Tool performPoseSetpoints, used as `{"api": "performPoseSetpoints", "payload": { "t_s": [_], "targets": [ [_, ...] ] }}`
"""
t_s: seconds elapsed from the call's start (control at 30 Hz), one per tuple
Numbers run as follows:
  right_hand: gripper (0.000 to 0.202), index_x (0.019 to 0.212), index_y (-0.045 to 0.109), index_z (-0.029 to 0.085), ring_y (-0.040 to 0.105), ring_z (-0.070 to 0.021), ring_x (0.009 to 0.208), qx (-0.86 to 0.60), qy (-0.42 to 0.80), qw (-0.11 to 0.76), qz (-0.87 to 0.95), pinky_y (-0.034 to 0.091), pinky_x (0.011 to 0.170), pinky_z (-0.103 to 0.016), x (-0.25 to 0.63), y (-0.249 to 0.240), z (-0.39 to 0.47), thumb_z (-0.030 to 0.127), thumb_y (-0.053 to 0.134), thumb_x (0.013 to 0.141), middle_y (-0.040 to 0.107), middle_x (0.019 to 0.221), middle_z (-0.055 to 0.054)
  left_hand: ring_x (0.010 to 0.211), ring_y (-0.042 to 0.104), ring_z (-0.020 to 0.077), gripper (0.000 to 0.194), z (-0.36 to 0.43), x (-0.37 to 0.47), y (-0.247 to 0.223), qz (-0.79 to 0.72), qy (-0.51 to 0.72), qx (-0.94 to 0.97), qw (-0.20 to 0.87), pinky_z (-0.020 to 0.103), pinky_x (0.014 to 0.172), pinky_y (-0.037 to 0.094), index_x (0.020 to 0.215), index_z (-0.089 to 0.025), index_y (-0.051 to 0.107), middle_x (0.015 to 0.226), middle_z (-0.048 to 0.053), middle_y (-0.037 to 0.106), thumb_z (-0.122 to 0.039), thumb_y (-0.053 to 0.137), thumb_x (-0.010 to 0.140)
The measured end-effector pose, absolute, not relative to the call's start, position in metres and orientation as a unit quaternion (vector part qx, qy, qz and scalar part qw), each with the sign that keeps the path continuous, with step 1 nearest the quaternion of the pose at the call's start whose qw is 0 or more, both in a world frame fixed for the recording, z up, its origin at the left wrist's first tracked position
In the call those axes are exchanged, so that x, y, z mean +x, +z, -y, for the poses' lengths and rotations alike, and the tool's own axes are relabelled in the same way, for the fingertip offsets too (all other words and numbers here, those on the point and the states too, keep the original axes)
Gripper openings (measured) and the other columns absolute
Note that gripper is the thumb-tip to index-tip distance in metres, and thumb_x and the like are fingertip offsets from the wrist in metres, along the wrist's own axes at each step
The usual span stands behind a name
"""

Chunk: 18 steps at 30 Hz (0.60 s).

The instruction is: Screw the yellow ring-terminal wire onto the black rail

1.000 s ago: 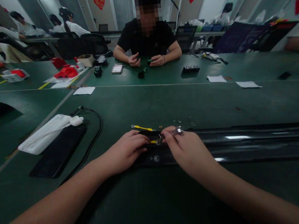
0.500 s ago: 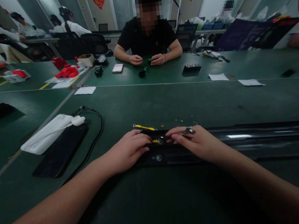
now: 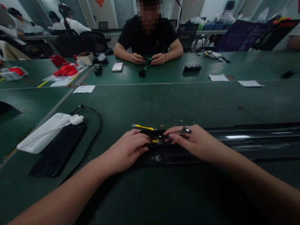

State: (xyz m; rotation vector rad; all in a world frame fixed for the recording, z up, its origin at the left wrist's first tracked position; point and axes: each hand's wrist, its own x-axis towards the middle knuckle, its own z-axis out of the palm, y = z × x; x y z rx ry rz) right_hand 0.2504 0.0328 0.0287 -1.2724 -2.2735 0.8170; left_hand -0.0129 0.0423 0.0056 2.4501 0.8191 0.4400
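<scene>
A long black metal profile (image 3: pixel 241 144) with glossy ridges lies across the green table. Near its left end a bolt (image 3: pixel 159 139) stands beside a short yellow wire (image 3: pixel 154 141). My left hand (image 3: pixel 129 148) rests over that end, fingers closed at the yellow wire; the part under the fingertips is hidden. In my right hand (image 3: pixel 190 138) is a small metal wrench (image 3: pixel 181 132), pinched between thumb and fingers just right of the bolt. A second yellow wire (image 3: pixel 144 127) with ring ends lies behind the profile, near a small brass nut (image 3: pixel 162 126).
To the left lie a white power bank (image 3: pixel 44 134), a dark phone (image 3: pixel 58 153) and a black cable (image 3: pixel 98 133). Across the table a person in black (image 3: pixel 146 36) handles small parts. Red parts (image 3: pixel 66 69) and paper slips (image 3: pixel 84 89) sit farther back.
The wrench has shifted slightly in my right hand, and the bolt shows more plainly beside its fingertips. My left hand stays at the profile's end. The whole view has drifted a little.
</scene>
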Motion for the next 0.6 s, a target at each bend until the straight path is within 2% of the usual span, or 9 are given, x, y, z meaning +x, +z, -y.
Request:
{"api": "performPoseSetpoints", "payload": {
  "t_s": [0.43,0.6],
  "targets": [
    [0.028,0.114,0.066,0.021,0.069,-0.0208,0.09,-0.447,0.321,0.207,0.809,0.055,0.081,-0.037,0.2509,0.0263,-0.0359,0.028,0.045,0.096,0.074,0.101,-0.005,0.113,0.05,0.0231,0.019,-0.0435,-0.0121,0.0045,-0.298,0.17,0.904,0.257,0.043,0.101,0.04,0.107,-0.02,0.062,0.114,0.006,0.062,-0.014,0.05,0.094],
    [0.028,0.115,0.066,0.024,0.068,-0.0215,0.098,-0.443,0.336,0.206,0.805,0.053,0.087,-0.038,0.2532,0.0251,-0.0365,0.028,0.046,0.096,0.073,0.105,-0.004,0.113,0.049,0.0227,0.019,-0.0435,-0.0118,0.0053,-0.298,0.169,0.904,0.256,0.043,0.102,0.039,0.108,-0.021,0.062,0.114,0.005,0.062,-0.013,0.051,0.094]
  ]
}}
